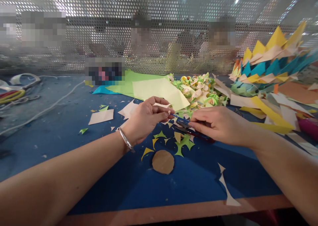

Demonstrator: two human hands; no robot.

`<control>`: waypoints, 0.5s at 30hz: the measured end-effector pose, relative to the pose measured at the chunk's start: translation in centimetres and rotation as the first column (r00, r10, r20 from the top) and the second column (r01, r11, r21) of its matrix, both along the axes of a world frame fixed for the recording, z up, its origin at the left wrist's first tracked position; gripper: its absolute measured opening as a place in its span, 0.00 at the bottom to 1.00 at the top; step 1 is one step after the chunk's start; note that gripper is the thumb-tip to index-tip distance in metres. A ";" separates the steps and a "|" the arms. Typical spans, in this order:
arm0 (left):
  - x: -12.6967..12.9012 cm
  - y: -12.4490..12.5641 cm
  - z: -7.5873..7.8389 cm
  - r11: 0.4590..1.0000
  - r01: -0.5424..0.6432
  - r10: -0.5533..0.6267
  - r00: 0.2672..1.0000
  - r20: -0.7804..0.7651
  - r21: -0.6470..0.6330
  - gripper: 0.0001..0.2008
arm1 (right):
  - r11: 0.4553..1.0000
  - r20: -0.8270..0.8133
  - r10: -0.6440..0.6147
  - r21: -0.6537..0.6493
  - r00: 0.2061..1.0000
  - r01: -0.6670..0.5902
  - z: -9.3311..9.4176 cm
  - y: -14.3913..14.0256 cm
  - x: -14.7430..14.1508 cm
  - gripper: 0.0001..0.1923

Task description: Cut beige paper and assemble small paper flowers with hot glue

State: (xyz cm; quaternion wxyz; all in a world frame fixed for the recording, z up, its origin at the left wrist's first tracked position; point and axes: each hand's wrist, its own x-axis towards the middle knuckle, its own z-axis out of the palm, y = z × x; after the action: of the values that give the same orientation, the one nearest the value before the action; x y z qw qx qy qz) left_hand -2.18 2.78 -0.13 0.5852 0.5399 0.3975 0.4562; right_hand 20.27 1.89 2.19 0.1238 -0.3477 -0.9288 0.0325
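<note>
A perforated metal screen [159, 62] stands beyond both grips, and a blue tabletop [104, 176] spreads beneath them. Well off past the right grip [189, 122] rises a tiered model of folded paper [270, 65] in yellow, teal and pale tones. A green sheet [139, 78] lies beyond the left grip [169, 112], partly under a pale yellow sheet [161, 92] nearer to it. Just beyond the right grip is a heap of curled paper pieces [198, 90], with loose paper strips [273, 115] farther to its right. Scissors [203, 137] with dark red handles lie below the right grip, partly hidden by it. A round cardboard disc [163, 162] lies on the near side of the left grip, with green scraps [185, 145] between it and the scissors. The right grip pinches a thin blue stick [181, 117], which reaches across to the left grip, whose fingertips are closed on a tiny pale piece [169, 112] at its end.
</note>
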 end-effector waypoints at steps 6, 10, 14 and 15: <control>0.1 -0.2 -0.1 0.998 0.025 -0.024 0.999 -0.020 0.059 0.15 | 1.000 -0.028 -0.005 -0.017 1.000 0.005 -0.2 -0.1 -0.1 0.17; 0.1 -0.2 -0.2 0.988 0.022 -0.006 0.995 -0.101 0.156 0.13 | 1.000 -0.051 -0.020 0.004 0.999 0.020 -0.1 -0.3 -0.3 0.16; 0.1 -0.2 -0.2 0.981 -0.009 0.039 0.989 -0.146 0.195 0.12 | 1.000 -0.062 -0.029 0.004 0.998 0.029 -0.1 -0.4 -0.4 0.15; 0.2 -0.2 -0.2 0.985 -0.022 0.044 0.991 -0.128 0.170 0.12 | 0.999 -0.069 -0.031 0.005 0.997 0.032 -0.2 -0.5 -0.5 0.15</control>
State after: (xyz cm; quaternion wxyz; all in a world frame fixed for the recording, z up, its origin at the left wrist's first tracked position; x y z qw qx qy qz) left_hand -2.00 2.61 -0.34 0.5026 0.6094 0.4042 0.4612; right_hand 19.79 1.42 2.04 0.1571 -0.3607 -0.9185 0.0398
